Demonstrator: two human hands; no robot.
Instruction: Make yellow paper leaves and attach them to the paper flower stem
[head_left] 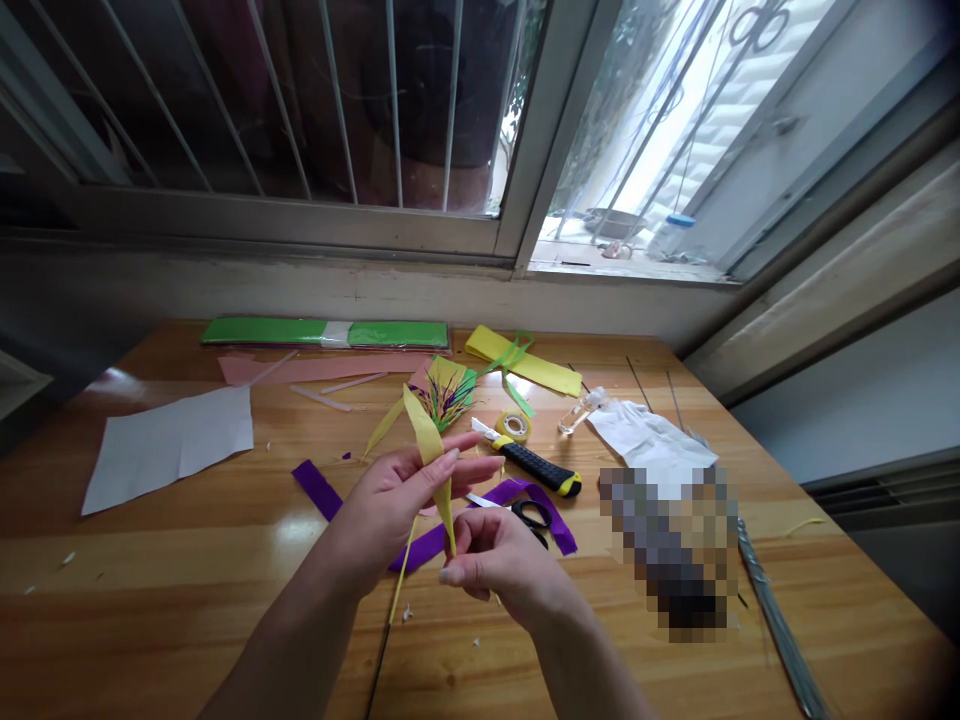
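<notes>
Between the thumb and fingers of my left hand [390, 490] is a yellow crepe paper strip [424, 425], its other fingers stretched to the right. My right hand [499, 555] pinches the lower, narrowing end of that strip. Just above my left hand shows a fringed purple and yellow paper flower head [444, 397]. A thin stem, yellow above [403, 580] and dark below, runs down beneath my left hand; whether it joins the flower head is hidden. Behind my hands lie a purple paper strip [551, 510], black-handled scissors [532, 515] and a black and yellow utility knife [541, 468].
A tape roll [501, 428], folded yellow paper [525, 362] and a green paper pack [277, 332] lie toward the window. White paper [172, 448] is at left. White tissue [649, 435], a pixelated patch and a wire bundle [776, 620] are at right.
</notes>
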